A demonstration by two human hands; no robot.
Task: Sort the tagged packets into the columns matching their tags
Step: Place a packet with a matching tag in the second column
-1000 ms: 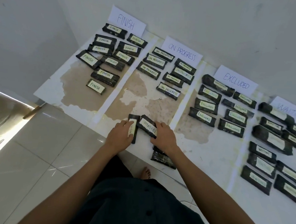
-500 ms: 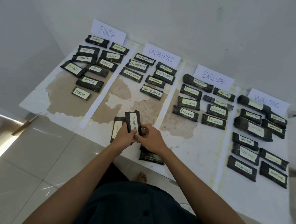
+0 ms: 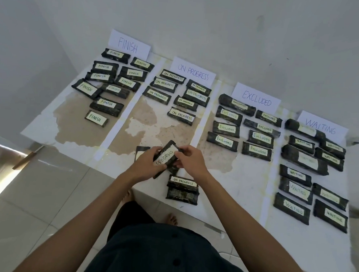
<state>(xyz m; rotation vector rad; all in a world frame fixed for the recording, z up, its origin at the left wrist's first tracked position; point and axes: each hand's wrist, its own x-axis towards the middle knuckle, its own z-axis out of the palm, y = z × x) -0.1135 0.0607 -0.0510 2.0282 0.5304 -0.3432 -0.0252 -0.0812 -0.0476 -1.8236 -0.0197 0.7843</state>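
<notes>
A dark packet tagged ON PROGRESS (image 3: 166, 155) is lifted just above the table's near edge. My left hand (image 3: 146, 165) grips it from the left and below, and my right hand (image 3: 191, 160) pinches its right end. Partly hidden behind my left hand lies another packet (image 3: 141, 152), its tag unreadable. A small stack of packets (image 3: 182, 190), the top one tagged ON PROGRESS, sits just below my hands. Four paper signs stand at the back: FINISH (image 3: 128, 45), ON PROGRESS (image 3: 192, 72), EXCLUDED (image 3: 256, 99), WAITING (image 3: 320, 127). Several tagged packets lie in each column.
The white table (image 3: 234, 180) is split into columns by pale tape strips, with brown worn patches in the left and middle columns. A white wall rises behind the signs. Tiled floor and my bare feet (image 3: 171, 218) show below the table's near edge.
Both hands lifted the ON PROGRESS packet off the table and turned it so the tag faces up. The camera view tilted up and left.
</notes>
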